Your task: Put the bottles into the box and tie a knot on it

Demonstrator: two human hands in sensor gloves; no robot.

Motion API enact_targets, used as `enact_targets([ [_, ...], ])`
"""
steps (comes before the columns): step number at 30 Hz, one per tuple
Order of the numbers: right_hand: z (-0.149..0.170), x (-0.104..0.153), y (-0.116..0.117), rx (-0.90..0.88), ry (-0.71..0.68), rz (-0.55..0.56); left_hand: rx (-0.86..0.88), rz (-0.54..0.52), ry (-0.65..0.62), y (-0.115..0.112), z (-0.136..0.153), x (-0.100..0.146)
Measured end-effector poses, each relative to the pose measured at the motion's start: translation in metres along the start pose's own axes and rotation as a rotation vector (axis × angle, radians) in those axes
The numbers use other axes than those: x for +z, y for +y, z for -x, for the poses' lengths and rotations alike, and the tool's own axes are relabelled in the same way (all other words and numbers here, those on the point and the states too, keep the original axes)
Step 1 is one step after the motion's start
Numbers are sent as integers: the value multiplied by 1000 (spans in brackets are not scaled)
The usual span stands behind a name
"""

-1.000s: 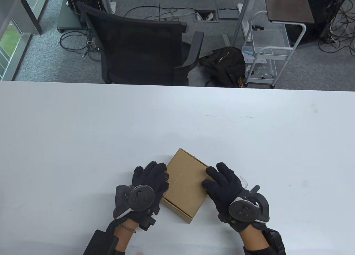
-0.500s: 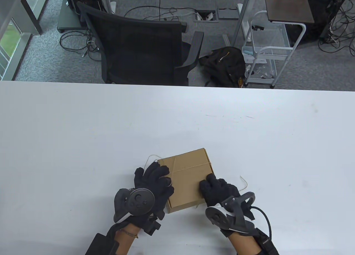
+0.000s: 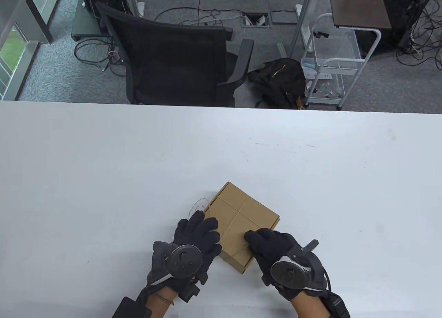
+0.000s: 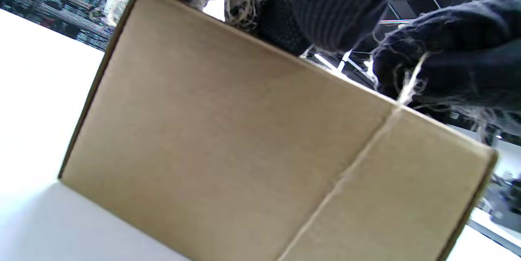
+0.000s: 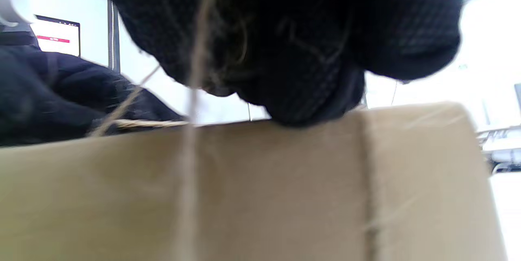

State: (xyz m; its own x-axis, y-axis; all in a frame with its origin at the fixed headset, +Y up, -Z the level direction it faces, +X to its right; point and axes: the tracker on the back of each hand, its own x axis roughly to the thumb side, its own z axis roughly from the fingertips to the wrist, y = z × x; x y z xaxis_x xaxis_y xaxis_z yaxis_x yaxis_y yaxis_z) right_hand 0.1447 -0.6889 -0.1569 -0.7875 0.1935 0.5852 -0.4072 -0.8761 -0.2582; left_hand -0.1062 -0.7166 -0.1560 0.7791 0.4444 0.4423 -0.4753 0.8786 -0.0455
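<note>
The left hand (image 3: 193,242) sits at the near-left edge of the box (image 3: 241,224), and its fingers (image 3: 203,228) curl over that edge onto the lid. The left wrist view shows twine fibres caught under these fingertips at the top edge of the box; whether they pinch the twine or only press it down cannot be told. A loose loop of twine (image 3: 197,206) lies on the bench (image 3: 103,166) just beyond the left hand, beside the far-left corner of the box.

The box rests on the bench near its front edge, between the two hands and touching both. It stands turned diagonally, with one corner pointing away from the person and the long axis running from far-left to near-right. The box is plain brown cardboard, closed, with two runs of twine crossing at right angles near the centre of the lid. No bottles are visible; they are judged to be already inside. No finished knot is visible on top.

The right hand (image 3: 272,249) sits at the near-right edge, fingers (image 3: 257,236) curled onto the lid beside one twine run. The right wrist view shows a strand hanging taut in front of these fingers, but the grip on it is not resolved.

Both hands are equally close to the box. The free twine lies on the left side, so the left hand is judged better placed to gather it for tying.
</note>
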Motion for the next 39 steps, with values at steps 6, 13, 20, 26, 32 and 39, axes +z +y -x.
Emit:
enact_targets([
  [6,44,-1,15,-120,156,-14,210,61,-56,-4,24,-9],
  [13,56,0,16,-190,290,-65,118,-23,-37,-1,20,-7],
  [20,51,8,13,-310,350,-138,42,-79,31,10,25,3],
  [26,67,16,21,-722,434,-118,82,-92,81,12,33,8],
  [32,60,17,7,-349,364,85,94,-80,88,10,34,5],
  [39,11,3,28,-355,-23,-157,83,-75,80,9,30,4],
])
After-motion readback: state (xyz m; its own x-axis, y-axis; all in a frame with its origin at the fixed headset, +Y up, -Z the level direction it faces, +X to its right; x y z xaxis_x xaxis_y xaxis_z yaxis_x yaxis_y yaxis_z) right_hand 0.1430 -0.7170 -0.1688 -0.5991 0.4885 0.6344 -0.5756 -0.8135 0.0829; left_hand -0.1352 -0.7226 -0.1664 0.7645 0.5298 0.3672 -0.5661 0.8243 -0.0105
